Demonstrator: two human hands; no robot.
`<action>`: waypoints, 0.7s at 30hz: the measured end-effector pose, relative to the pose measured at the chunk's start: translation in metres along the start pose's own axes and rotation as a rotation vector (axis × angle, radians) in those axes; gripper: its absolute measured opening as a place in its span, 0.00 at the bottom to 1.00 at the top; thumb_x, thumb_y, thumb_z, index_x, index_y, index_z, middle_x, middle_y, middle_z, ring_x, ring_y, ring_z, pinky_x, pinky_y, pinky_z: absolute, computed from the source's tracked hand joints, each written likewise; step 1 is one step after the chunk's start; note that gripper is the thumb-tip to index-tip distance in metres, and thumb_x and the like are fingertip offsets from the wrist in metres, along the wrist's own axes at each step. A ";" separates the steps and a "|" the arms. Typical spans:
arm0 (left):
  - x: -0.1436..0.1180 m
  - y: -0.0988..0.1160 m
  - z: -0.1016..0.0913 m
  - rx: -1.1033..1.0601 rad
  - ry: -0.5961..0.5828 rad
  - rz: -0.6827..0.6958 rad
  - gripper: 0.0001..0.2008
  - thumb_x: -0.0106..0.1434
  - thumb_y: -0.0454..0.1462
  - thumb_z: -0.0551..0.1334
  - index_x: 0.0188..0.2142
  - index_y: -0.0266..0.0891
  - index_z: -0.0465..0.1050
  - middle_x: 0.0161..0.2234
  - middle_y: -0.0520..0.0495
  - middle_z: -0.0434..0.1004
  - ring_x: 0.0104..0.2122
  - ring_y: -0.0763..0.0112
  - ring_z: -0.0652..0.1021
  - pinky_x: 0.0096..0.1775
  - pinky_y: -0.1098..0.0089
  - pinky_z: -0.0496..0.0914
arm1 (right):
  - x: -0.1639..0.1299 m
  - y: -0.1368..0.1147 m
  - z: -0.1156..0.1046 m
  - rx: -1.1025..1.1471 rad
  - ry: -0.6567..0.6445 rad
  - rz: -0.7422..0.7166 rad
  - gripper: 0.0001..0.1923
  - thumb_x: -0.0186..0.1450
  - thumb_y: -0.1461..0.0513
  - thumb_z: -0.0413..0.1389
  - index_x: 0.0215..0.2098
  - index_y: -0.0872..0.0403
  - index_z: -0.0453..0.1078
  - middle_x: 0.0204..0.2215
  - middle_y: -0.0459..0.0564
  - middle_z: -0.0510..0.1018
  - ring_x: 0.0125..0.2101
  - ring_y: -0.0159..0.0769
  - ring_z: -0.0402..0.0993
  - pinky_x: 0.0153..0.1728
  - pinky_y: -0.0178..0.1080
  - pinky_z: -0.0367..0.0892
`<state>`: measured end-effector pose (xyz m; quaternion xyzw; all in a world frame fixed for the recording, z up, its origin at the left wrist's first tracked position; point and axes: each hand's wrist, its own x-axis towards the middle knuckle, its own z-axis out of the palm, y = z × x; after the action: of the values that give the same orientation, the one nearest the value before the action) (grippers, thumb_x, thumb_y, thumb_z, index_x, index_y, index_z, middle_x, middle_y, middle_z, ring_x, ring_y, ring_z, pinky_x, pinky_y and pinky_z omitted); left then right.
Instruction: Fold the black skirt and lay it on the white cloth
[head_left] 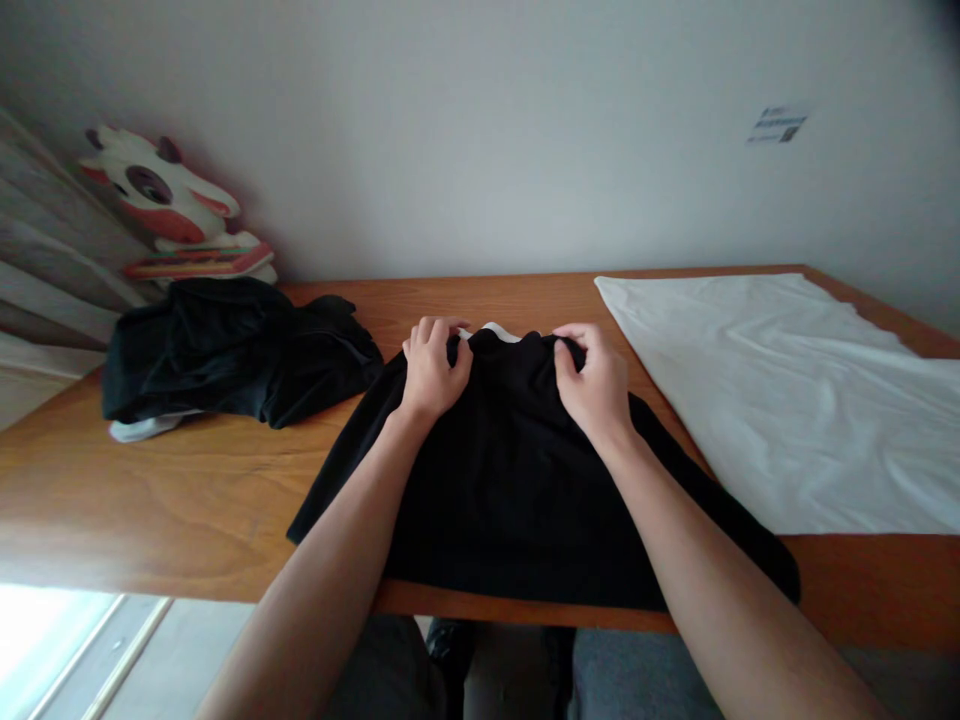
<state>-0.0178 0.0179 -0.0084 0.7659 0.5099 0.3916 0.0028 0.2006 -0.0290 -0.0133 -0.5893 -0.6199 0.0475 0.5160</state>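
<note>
A black garment [517, 480] lies spread over the wooden table in front of me, its near edge close to the table's front. At its far edge my left hand [437, 368] pinches the cloth between thumb and fingers. My right hand [592, 380] grips the same edge a little farther right, thumb toward the middle. Between the hands the fabric bunches slightly, and a bit of white [501, 332] shows just behind it. What kind of garment it is cannot be made out.
On the left lies a crumpled pile of black clothing [240, 350] with something white under it. A cow figure [180, 200] stands behind that pile, near a curtain [52, 260]. White cloth [817, 400] lies flat on the right of the wooden table [187, 500]. A wall rises behind.
</note>
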 end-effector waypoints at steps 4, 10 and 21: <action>-0.002 0.005 -0.003 -0.161 -0.009 0.207 0.10 0.71 0.34 0.56 0.49 0.39 0.71 0.39 0.44 0.75 0.41 0.62 0.76 0.48 0.60 0.73 | 0.008 0.006 -0.005 0.007 0.265 -0.029 0.09 0.70 0.60 0.51 0.47 0.52 0.67 0.44 0.58 0.79 0.46 0.48 0.76 0.53 0.52 0.70; -0.009 0.004 0.005 -0.194 -0.487 0.260 0.12 0.71 0.39 0.59 0.51 0.39 0.73 0.37 0.46 0.77 0.38 0.63 0.78 0.43 0.62 0.74 | -0.004 0.004 0.001 -0.213 -0.009 -0.100 0.13 0.68 0.62 0.53 0.50 0.53 0.69 0.50 0.61 0.78 0.53 0.51 0.73 0.56 0.52 0.67; -0.012 0.011 -0.004 -0.119 -0.550 0.203 0.14 0.71 0.37 0.58 0.53 0.39 0.74 0.42 0.44 0.78 0.43 0.62 0.79 0.49 0.62 0.74 | -0.014 -0.001 0.001 -0.446 -0.555 -0.092 0.19 0.71 0.58 0.54 0.59 0.54 0.71 0.59 0.59 0.77 0.58 0.54 0.73 0.59 0.56 0.63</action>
<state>-0.0136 0.0022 -0.0085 0.8887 0.3872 0.1968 0.1465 0.1957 -0.0398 -0.0208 -0.6234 -0.7574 0.0462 0.1884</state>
